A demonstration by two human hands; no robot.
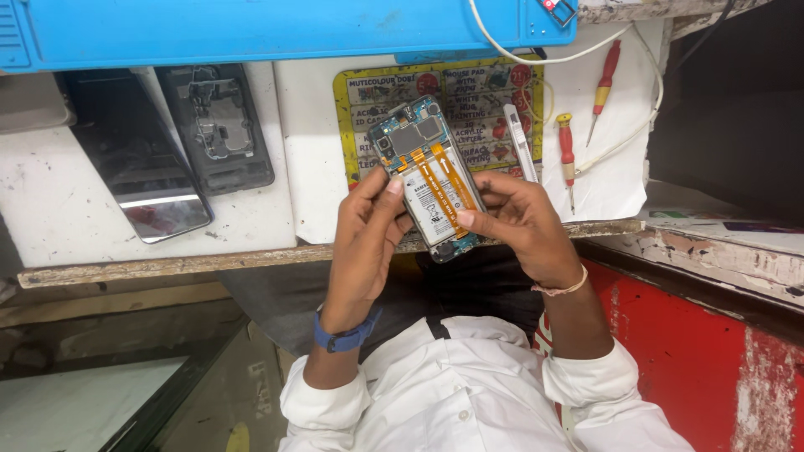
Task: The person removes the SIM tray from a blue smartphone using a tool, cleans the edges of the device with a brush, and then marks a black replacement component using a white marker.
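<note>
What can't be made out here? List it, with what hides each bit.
All in the head view:
- Lower end of the opened phone: covered by the left hand and right hand.
- Blue mat: cut off by the top edge.
- Phone's tiny board parts: too small to identify.
- Tip of the upper red screwdriver: too thin to judge.
- Dark screen panel: glare hides its surface.

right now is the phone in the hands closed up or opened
Opened: the phone has no back cover, so its battery, orange flex cables and circuit board show.
</note>
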